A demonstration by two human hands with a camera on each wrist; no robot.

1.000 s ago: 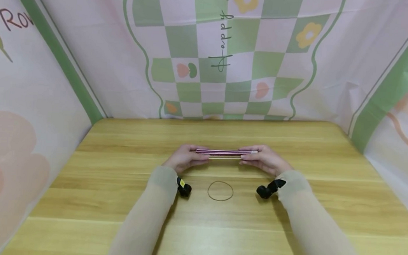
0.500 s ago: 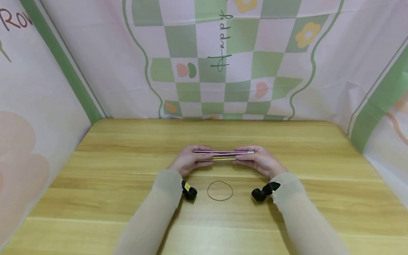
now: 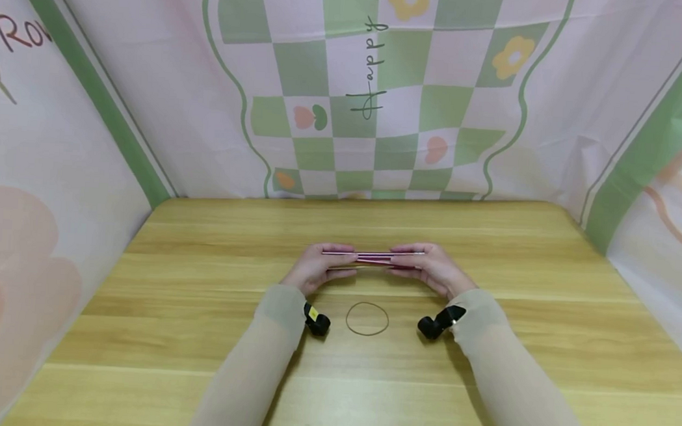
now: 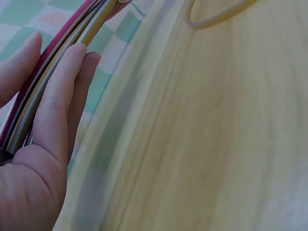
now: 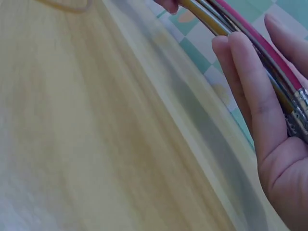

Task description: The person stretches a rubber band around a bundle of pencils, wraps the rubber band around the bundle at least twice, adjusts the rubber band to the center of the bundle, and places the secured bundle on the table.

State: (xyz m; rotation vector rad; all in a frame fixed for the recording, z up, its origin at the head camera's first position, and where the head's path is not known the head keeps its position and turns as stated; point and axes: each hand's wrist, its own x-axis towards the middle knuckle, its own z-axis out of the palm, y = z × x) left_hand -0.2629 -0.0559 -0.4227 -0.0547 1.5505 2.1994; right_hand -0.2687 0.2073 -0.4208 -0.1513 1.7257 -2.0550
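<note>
- Head: the left hand (image 3: pixel 317 265) and right hand (image 3: pixel 434 269) grip opposite ends of a bundle of sticks (image 3: pixel 373 258) above the wooden table (image 3: pixel 365 397); nearer the person lies a thin loop (image 3: pixel 367 319).
- Left wrist: thumb and fingers clamp pink, yellow and dark sticks.
- Right wrist: fingers and thumb pinch the bundle, silvery ends (image 5: pixel 299 113) beside the palm.

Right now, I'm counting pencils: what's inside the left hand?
Several pencils, reddish and yellow among them; stretches behind the fingers are covered, so the exact number is unclear.
</note>
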